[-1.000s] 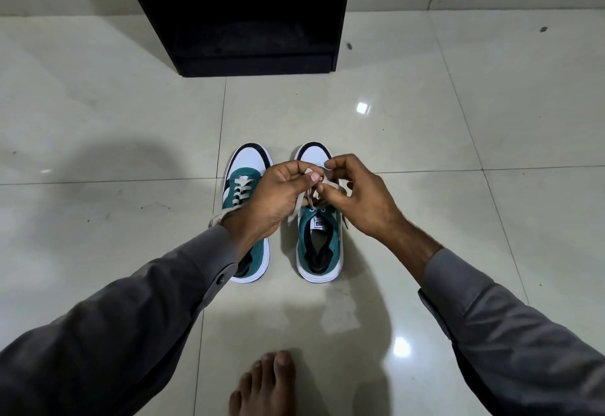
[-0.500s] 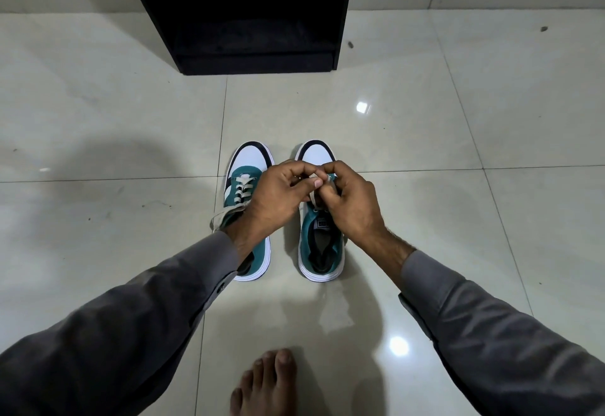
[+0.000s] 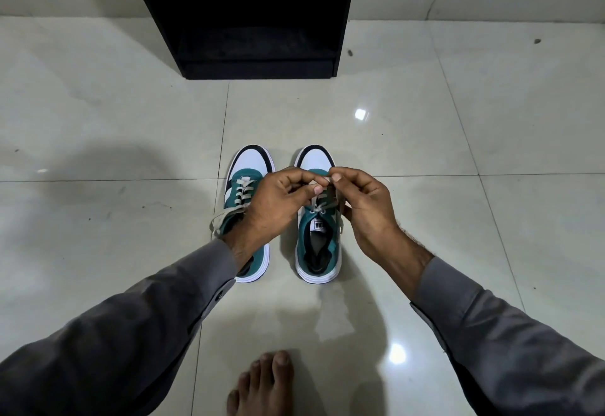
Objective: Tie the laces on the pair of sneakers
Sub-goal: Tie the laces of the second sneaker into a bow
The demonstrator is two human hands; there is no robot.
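On glossy pale floor tiles (image 3: 425, 153), two teal sneakers lie heel-to-toe toward a black cabinet (image 3: 242, 16). The left sneaker (image 3: 244, 183) sits beside the right sneaker (image 3: 316, 245), above which left hand (image 3: 275, 206) and right hand (image 3: 363, 206) pinch its laces (image 3: 322, 201).

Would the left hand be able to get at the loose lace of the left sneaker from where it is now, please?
Probably yes: the left hand hangs right over the left sneaker, whose loose lace lies uncovered beside its wrist, but it is pinching the right sneaker's lace.
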